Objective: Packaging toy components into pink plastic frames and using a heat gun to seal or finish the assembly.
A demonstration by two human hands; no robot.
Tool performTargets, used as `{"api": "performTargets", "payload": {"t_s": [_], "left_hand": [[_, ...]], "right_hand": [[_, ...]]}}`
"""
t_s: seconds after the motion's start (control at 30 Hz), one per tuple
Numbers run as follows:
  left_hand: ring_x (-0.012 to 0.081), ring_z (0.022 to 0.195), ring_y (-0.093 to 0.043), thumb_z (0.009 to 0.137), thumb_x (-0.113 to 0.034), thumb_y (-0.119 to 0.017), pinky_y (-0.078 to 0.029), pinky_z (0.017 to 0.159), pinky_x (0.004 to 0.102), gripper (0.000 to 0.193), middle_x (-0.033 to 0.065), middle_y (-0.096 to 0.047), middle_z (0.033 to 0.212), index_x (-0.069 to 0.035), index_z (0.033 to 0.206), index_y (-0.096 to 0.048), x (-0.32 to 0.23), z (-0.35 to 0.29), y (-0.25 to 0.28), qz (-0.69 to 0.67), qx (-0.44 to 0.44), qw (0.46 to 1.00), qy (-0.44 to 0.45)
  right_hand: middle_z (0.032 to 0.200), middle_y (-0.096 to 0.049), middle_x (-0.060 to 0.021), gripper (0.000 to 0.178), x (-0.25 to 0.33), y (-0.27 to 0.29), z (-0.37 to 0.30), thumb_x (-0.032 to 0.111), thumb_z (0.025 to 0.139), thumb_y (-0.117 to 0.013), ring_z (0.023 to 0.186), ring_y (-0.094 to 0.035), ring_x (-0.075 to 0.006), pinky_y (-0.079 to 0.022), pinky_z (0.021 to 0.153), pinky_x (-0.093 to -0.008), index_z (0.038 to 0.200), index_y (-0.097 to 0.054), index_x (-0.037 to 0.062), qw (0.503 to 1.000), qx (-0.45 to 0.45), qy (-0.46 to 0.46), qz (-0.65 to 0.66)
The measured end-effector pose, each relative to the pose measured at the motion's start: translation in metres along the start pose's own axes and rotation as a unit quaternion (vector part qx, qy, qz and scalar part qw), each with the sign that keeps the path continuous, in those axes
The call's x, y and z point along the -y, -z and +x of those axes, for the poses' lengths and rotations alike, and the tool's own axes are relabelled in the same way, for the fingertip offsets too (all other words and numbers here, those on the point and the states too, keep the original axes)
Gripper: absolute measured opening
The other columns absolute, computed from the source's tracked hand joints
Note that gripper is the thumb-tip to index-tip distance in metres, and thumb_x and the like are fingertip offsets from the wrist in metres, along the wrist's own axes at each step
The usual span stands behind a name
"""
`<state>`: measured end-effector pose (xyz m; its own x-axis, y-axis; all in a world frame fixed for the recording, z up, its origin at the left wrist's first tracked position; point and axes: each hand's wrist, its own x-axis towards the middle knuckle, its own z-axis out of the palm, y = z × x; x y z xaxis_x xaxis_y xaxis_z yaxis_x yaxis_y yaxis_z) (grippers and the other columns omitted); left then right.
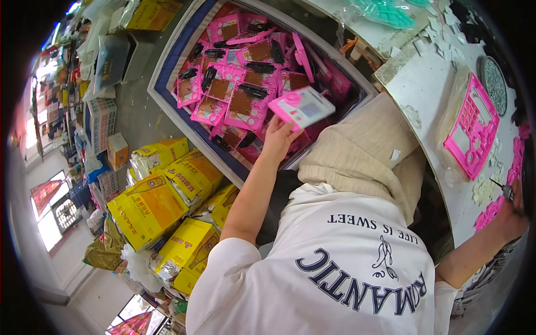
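My left hand [279, 137] reaches out over a large bin and is closed on the lower edge of a flat pink-and-white plastic toy case [306, 108]. The case is tilted above a heap of pink toy panels [244, 105] with brown boards and black parts. At the far right, over the worktable, my right hand [516, 204] is closed around a dark screwdriver [507, 191] with a thin metal shaft. Part of that hand fades into the dark picture rim. Beside it lie small pink plastic pieces [489, 213].
The bin [222, 158] has a pale rim and blue lining. On the white worktable [410, 84] are a bright pink keypad frame [474, 127], a round grey disc [492, 84] and white scraps. Yellow cartons [148, 209] are stacked at the left. Green pieces [385, 12] lie at the top.
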<state>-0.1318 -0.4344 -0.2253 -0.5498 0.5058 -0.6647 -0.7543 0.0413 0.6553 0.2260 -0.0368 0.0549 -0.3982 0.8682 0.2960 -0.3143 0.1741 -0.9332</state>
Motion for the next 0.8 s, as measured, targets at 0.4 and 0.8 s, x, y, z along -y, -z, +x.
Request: {"api": "performTargets", "payload": {"t_s": [0.4,0.8], "left_hand": [[0.0254,0.085,-0.068,0.074,-0.028,-0.093,-0.057,0.071,0.0432,0.074,0.0156,-0.059,0.123,-0.001,0.131,-0.054,-0.036,0.094,0.208,0.118,-0.489,0.862,-0.060],[0.0208,0.085,-0.063,0.101,-0.014,-0.059,-0.059,0.067,0.0256,0.034,0.0123,-0.064,0.098,0.006,0.129,-0.057,-0.062,0.028,0.156,-0.426,0.021,0.895,0.131]], "right_hand": [[0.088,-0.061,-0.0182,0.027,0.000,0.187,0.006,0.020,0.101,-0.053,0.124,-0.058,-0.0379,-0.039,0.104,-0.0488,0.083,-0.053,-0.0005,0.984,-0.029,-0.127,0.124],[0.109,-0.062,-0.0329,0.033,0.006,0.094,-0.001,0.020,0.100,-0.048,0.135,-0.049,-0.0458,-0.035,0.115,-0.0586,0.095,-0.054,-0.0122,0.997,-0.029,-0.057,0.046]]}}
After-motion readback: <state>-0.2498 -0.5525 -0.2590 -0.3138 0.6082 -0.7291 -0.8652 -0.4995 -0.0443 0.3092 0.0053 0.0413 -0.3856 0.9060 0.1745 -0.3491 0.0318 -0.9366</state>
